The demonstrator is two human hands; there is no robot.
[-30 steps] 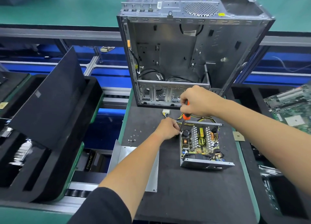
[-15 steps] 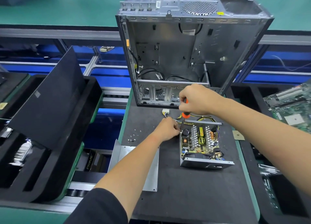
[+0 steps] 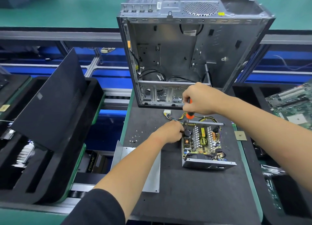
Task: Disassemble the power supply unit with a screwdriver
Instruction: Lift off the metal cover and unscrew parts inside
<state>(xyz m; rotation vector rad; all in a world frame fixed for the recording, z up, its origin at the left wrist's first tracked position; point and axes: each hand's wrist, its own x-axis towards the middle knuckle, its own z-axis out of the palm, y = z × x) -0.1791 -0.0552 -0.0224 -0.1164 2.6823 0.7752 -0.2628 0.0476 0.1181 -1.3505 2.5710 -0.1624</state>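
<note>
The opened power supply unit (image 3: 203,144) lies on the black mat (image 3: 194,199), its circuit board, heat sinks and coils exposed. My right hand (image 3: 200,98) grips the orange-and-black screwdriver (image 3: 190,115) upright, its shaft pointing down into the unit's far left corner. My left hand (image 3: 170,131) holds the unit's left edge beside that corner, fingers curled against the casing. The screwdriver tip is hidden behind the casing. The unit's removed metal cover (image 3: 152,172) lies flat to the left, partly under my left forearm.
An empty computer case (image 3: 190,52) stands upright just behind the unit. Several loose screws (image 3: 135,138) lie on the mat left of my left hand. A white connector (image 3: 167,114) with wires trails from the unit. Black foam trays (image 3: 50,131) sit left; a motherboard (image 3: 293,106) right.
My right hand has shifted slightly on the screwdriver handle, staying over the unit's far left corner. My left hand stays on the unit's edge.
</note>
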